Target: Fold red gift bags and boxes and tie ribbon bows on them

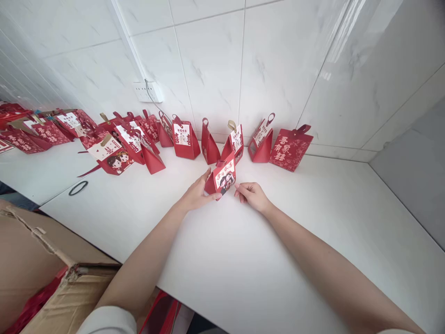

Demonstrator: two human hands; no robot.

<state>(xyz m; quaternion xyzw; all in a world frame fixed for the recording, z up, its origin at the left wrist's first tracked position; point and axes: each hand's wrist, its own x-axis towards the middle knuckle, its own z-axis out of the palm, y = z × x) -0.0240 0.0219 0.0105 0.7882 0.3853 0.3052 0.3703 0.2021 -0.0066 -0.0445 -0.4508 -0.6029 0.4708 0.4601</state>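
Note:
A small red gift box point(225, 177) with a cartoon couple on its pale label stands tilted on the white table, in the middle of the head view. My left hand point(199, 192) grips it from the left, the thumb along its lower front edge and the fingers behind. At the box's lower right corner is my right hand point(252, 195), its thumb and fingers pressed together. Whether they pinch the box's edge or something small is hidden. Right behind stands another red gift box point(237, 141) with a gold loop.
Red gift boxes, such as one with a white label point(185, 141) and one with a flowery print point(291, 149), line the tiled wall. More crowd the left, near a black ring point(78, 188). An open cardboard box point(59, 297) stands lower left. A socket strip point(148, 92) is on the wall.

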